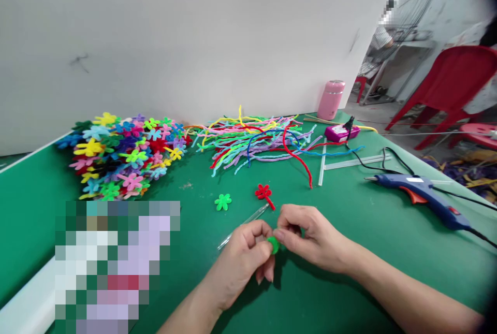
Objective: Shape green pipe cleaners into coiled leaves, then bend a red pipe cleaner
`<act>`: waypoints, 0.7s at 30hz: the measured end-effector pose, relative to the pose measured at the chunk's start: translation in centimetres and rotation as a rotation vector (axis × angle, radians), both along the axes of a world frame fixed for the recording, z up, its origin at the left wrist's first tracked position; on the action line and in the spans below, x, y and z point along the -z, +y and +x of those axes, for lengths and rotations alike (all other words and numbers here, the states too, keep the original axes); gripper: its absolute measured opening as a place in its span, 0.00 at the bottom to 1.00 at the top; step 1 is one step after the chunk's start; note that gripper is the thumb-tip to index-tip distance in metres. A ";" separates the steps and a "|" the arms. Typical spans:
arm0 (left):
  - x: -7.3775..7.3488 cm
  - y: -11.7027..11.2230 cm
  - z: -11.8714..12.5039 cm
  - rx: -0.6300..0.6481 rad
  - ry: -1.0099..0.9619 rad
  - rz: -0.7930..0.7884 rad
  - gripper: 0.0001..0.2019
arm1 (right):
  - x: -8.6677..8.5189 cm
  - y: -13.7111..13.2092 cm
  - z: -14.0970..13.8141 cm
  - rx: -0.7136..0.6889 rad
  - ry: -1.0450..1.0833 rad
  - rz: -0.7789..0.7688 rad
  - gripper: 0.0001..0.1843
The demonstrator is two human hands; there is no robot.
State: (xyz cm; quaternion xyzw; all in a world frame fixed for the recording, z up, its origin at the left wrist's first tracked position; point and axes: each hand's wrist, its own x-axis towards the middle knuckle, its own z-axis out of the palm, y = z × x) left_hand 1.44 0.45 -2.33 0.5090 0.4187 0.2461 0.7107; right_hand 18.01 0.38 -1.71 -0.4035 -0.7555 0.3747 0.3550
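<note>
Both my hands meet low in the middle of the green table (349,230). My left hand (244,259) and my right hand (306,238) pinch a small green pipe cleaner piece (274,244) between their fingertips, curled into a loop. Just beyond them lie a red pipe cleaner flower (264,193), a green flower (222,201) and a thin clear stick (244,222). Further back spreads a loose bundle of coloured pipe cleaners (256,140). A heap of finished flowers (124,155) in many colours lies at the left.
A blue glue gun (423,193) with a black cord lies at the right, clear glue sticks (351,163) behind it. A pink cylinder (331,99) and a small pink device (341,132) stand near the white board (194,39). Red plastic chairs (450,90) stand beyond the table.
</note>
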 end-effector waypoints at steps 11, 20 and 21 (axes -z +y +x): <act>0.6 -0.7 -0.2 -0.094 0.679 1.477 0.07 | 0.3 0.2 -1.1 0.120 0.069 -0.358 0.13; -0.6 0.0 -0.2 -0.186 0.346 0.604 0.02 | 0.0 0.1 -0.6 0.080 0.236 -0.251 0.11; -0.7 0.2 -0.2 -0.184 0.236 0.434 0.02 | -0.1 0.0 -0.4 0.076 0.223 -0.195 0.10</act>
